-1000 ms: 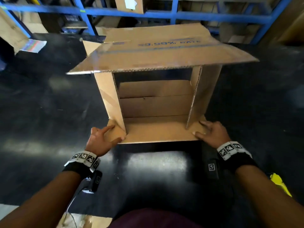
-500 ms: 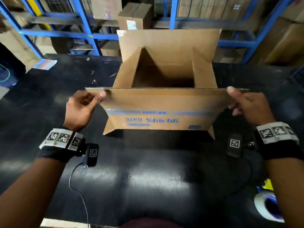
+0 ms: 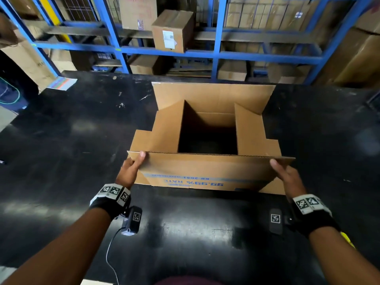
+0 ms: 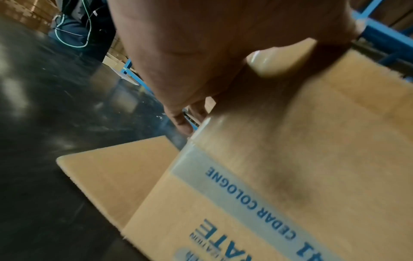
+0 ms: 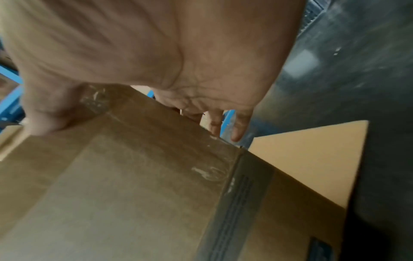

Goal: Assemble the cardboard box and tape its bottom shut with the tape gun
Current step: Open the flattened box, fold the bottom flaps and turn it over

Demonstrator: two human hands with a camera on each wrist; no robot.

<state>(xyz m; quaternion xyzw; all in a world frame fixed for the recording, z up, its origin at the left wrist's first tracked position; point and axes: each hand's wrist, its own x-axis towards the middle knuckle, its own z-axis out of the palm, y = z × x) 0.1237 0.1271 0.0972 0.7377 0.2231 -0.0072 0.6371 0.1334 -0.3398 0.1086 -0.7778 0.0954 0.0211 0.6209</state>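
Cardboard box (image 3: pixel 207 128) upright on black table (image 3: pixel 61 151), open end up, centre of head view, just ahead of both wrists. 4 flaps up or splayed: far flap (image 3: pixel 213 97) standing tall, left side flap (image 3: pixel 166 128) and right side flap (image 3: pixel 249 128) angled outward, near flap (image 3: pixel 207 169) folded toward the person, blue print "99.99% RATE" upside down on its outer face. Left hand (image 3: pixel 130 170) pinching near flap's left corner: thumb on top edge, fingers underneath. Same pinch in left wrist view, left hand (image 4: pixel 201 58) with thumbnail pressed onto cardboard, fingers behind the flap edge, "CEDAR COLOGNE" readable on the panel. Right hand (image 3: pixel 287 177) pinching near flap's right corner, thumb on top edge; right wrist view confirms, right hand (image 5: pixel 156 61) with thumb on upper face, fingers extending down behind the edge. Box interior dark, bottom state not discernible. Blue shelving (image 3: pixel 216 54) behind table, loaded with brown cartons, small labelled carton (image 3: pixel 172 30) on the middle shelf. Multicoloured sheet (image 3: pixel 61 83) at table's far left edge. Yellow object (image 3: pixel 347 239) partly hidden behind right forearm, cannot identify. Both wrist views motion-blurred.
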